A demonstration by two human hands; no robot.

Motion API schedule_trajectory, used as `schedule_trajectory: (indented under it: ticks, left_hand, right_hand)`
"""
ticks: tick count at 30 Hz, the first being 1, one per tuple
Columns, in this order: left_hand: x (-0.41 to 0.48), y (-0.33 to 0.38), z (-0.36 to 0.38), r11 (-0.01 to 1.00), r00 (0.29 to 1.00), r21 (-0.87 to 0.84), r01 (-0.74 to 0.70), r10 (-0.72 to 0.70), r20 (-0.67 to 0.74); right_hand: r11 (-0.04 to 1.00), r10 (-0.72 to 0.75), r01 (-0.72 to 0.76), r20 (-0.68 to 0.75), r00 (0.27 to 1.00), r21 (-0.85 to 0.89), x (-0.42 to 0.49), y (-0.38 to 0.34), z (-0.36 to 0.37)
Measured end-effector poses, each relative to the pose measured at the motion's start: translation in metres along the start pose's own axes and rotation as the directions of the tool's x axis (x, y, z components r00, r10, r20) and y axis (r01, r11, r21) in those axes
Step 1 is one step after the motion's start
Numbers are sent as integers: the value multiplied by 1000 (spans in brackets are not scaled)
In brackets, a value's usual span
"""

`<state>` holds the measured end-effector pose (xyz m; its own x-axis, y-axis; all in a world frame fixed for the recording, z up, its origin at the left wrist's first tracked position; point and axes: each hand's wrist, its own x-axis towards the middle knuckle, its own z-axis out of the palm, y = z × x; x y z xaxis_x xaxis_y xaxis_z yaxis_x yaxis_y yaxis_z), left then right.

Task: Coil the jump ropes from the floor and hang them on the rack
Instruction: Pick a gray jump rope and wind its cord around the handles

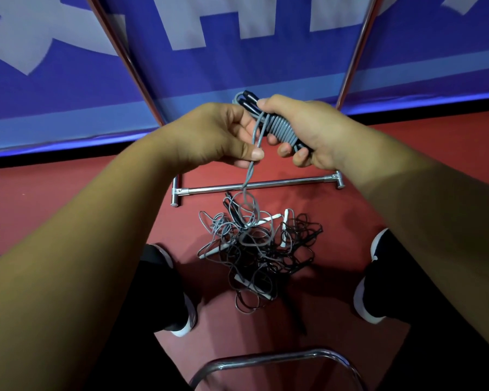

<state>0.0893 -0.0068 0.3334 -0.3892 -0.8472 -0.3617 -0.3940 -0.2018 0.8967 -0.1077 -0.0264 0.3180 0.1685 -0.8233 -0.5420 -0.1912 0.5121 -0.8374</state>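
My right hand [308, 131] grips two black handles of a grey jump rope [280, 130], with the grey cord wound in tight turns around them. My left hand [218, 136] pinches the loose grey cord just beside that coil. From there the cord hangs down into a tangled pile of grey and black jump ropes [260, 249] on the red floor between my feet. White and black handles poke out of the pile. The chrome rack [254, 186] stands behind the pile, its base bar on the floor and two uprights rising left and right.
A blue and white banner [237, 52] covers the wall behind the rack. My black shoes with white soles [178, 292] [370, 283] flank the pile. A curved chrome tube [277, 359] crosses the bottom of the view, close to me.
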Motion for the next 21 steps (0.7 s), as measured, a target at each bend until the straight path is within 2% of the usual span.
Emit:
schedule_trajectory:
  ticks: [3,6,7,8,11,13,15,17,18,21]
  left_hand:
    - [4,-1,4,991,993,121,57,-45,-107]
    - [5,-1,9,903,970,412,125,-23,-243]
    - [5,-2,11,897,960,421,138,-16,-280]
    - [6,-3,11,922,953,357,148,-37,-301]
    - [5,-2,11,991,943,-49,125,-134,-306]
    - [5,1,7,948,946,-305,90,-176,-270]
    - [6,4,2,872,959,-483,82,-201,-199]
    - [6,6,-2,826,984,-559,64,-146,-102]
    - [5,5,-4,835,994,-548,46,-94,-60]
    - [0,2,-8,919,998,-394,-26,49,48]
  right_hand:
    - [1000,5,-5,1,1000,-4,0,2,0]
    - [1000,4,-4,6,1000,21,0,2,-1]
    - [999,4,-4,2,1000,38,0,2,-1]
    - [998,6,-5,-1,1000,60,1,1,-2]
    - [992,25,-23,-12,1000,125,5,0,-4]
    - [991,34,-31,-19,999,132,8,0,-5]
    - [991,37,-32,-30,999,130,10,2,-4]
    - [989,51,-45,-41,998,141,12,3,-4]
    - [987,63,-56,-41,997,149,13,3,-5]
    - [979,88,-82,-22,996,187,15,1,-11]
